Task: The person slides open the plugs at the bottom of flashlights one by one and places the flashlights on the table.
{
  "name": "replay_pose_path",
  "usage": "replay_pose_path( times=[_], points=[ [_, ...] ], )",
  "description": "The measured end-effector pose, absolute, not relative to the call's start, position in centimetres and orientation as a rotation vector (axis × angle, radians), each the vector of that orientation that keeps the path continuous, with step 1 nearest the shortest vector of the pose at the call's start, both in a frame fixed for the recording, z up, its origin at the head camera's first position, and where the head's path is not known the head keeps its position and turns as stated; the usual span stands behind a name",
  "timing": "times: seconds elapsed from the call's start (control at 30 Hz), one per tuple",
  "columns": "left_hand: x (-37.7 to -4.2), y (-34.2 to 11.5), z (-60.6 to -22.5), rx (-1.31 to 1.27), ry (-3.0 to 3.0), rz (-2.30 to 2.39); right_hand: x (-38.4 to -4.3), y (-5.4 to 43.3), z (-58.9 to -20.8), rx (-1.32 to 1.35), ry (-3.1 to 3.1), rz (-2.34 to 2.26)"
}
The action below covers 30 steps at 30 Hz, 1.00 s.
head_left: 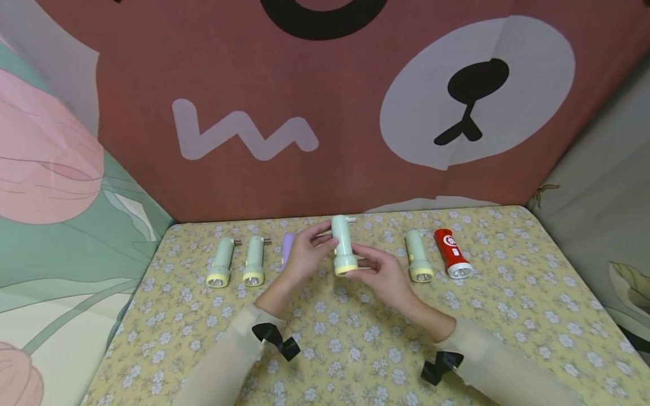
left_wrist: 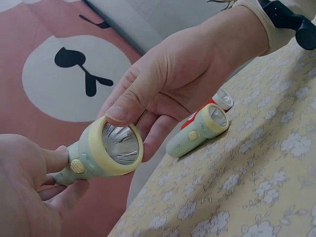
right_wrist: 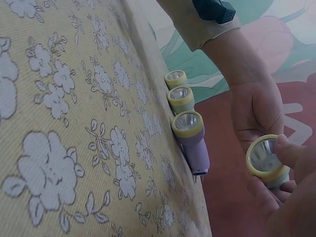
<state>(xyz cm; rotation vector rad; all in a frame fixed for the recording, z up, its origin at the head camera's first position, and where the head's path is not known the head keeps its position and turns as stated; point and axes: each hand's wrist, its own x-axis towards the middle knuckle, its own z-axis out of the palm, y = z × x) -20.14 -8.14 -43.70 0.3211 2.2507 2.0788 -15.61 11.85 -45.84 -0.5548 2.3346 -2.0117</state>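
Note:
Held above the table in both hands is a pale green flashlight [head_left: 342, 239] with a yellow rim round its lens. Metal prongs stick out near its upper end, and the lens [left_wrist: 121, 143] faces down toward me. My left hand [head_left: 306, 248] pinches the body, its thumb and fingers beside the yellow switch [left_wrist: 77, 166] in the left wrist view. At the lens end, my right hand [head_left: 385, 274] grips the head, with its thumb [right_wrist: 291, 150] on the yellow rim. Partly behind the left hand lies a purple flashlight [head_left: 287, 247].
Two green flashlights, one farther left [head_left: 222, 260] and one nearer [head_left: 254, 259], lie on the flowered tablecloth [head_left: 325, 349]. To the right are another green flashlight [head_left: 417, 254] and a red one [head_left: 451, 252]. A bear-print cloth [head_left: 244, 186] hangs behind the table.

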Motion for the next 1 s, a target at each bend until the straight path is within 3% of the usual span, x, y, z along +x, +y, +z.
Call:
replay_pose_path(
  times=[1.0],
  points=[
    [-21.5,-8.9,-46.2,0.093,2.261,2.07,-17.5,9.4,-48.7,-0.459,2.303,-1.97]
  ],
)
